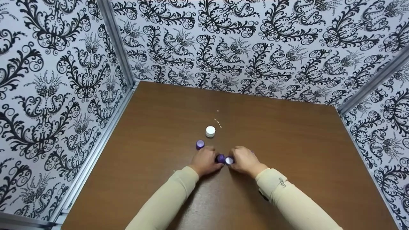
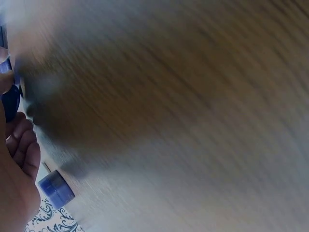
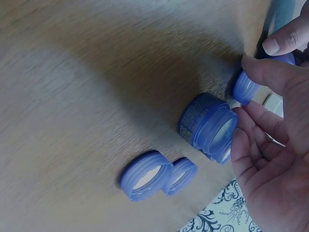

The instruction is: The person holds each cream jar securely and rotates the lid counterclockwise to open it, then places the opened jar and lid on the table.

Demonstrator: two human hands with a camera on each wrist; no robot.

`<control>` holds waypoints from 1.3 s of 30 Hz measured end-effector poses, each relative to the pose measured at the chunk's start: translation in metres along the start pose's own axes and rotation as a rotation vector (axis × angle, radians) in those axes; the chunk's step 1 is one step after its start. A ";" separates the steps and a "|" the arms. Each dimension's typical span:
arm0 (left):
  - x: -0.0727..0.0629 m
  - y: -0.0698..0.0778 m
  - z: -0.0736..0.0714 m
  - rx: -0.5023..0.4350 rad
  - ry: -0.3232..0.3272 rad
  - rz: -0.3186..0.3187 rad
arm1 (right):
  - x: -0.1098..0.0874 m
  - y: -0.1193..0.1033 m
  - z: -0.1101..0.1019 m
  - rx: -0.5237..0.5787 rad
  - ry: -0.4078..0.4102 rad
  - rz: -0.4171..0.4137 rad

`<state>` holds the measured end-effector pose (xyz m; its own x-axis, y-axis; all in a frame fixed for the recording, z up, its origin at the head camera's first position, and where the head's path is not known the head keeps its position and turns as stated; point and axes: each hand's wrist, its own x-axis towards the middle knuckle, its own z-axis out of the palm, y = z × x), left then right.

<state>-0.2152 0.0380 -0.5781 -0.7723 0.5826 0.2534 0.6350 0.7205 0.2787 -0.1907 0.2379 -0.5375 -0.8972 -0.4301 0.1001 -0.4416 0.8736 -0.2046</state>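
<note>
In the head view my left hand (image 1: 206, 160) grips a small dark purple jar (image 1: 220, 158), mostly covered by its fingers. Close beside it, my right hand (image 1: 245, 160) pinches a purple screw lid (image 1: 229, 160) between thumb and finger, its pale inside facing up. The right wrist view has that ridged lid (image 3: 245, 88) near the left thumb (image 3: 282, 42). Below the right hand's fingers stands an uncapped purple jar (image 3: 205, 121) with pale contents. Two loose purple lids (image 3: 145, 176) lie beside it, undersides showing.
A purple-capped jar (image 1: 200, 144) stands just beyond the left hand, with a white-lidded jar (image 1: 210, 131) behind it. Small pale crumbs (image 1: 218, 121) dot the brown tabletop (image 1: 287, 134). Patterned walls (image 1: 230, 48) enclose the table's back and sides.
</note>
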 end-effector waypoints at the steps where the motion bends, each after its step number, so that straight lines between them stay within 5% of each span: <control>1: 0.000 0.000 0.000 0.008 -0.002 0.001 | 0.000 0.000 0.000 0.003 -0.005 0.007; 18: -0.003 0.001 0.003 0.228 0.043 0.103 | 0.001 0.000 0.003 -0.032 0.033 -0.028; 39: -0.008 0.000 0.009 0.105 -0.002 0.023 | 0.000 0.000 0.002 -0.016 0.017 -0.002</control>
<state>-0.2095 0.0369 -0.5882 -0.7574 0.6004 0.2566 0.6473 0.7420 0.1744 -0.1908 0.2370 -0.5392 -0.8961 -0.4282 0.1168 -0.4434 0.8762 -0.1890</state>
